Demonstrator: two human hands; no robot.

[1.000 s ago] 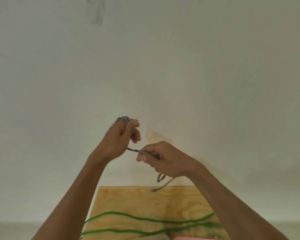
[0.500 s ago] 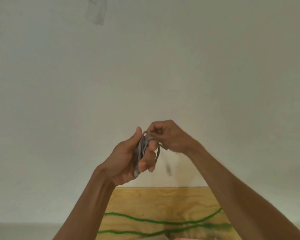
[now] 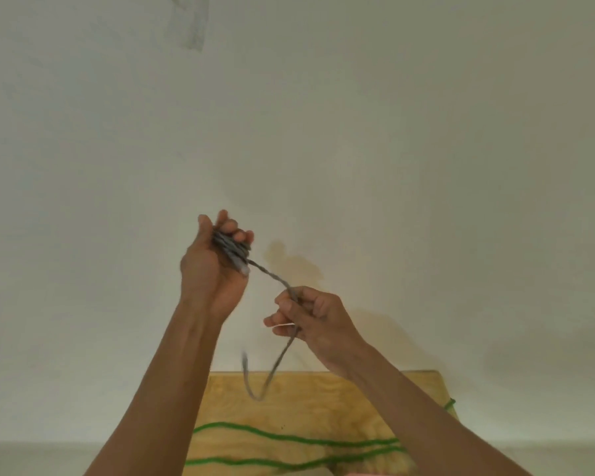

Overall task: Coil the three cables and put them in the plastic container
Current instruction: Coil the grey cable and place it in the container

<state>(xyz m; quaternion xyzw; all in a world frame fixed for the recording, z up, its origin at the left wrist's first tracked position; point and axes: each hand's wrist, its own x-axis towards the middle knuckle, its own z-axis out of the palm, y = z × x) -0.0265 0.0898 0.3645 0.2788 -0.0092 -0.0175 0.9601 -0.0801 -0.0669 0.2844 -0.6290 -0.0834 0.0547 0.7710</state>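
The left hand [image 3: 213,269] has its grip curled round a bundle of the grey cable [image 3: 272,278], held up before the wall. The free length slants down-right into the right hand [image 3: 310,316], pinched there, its tail hanging above the tabletop [image 3: 323,407]. A green cable [image 3: 289,438] lies crosswise.

Head cam, fwd toward wall [image 3: 358,132]
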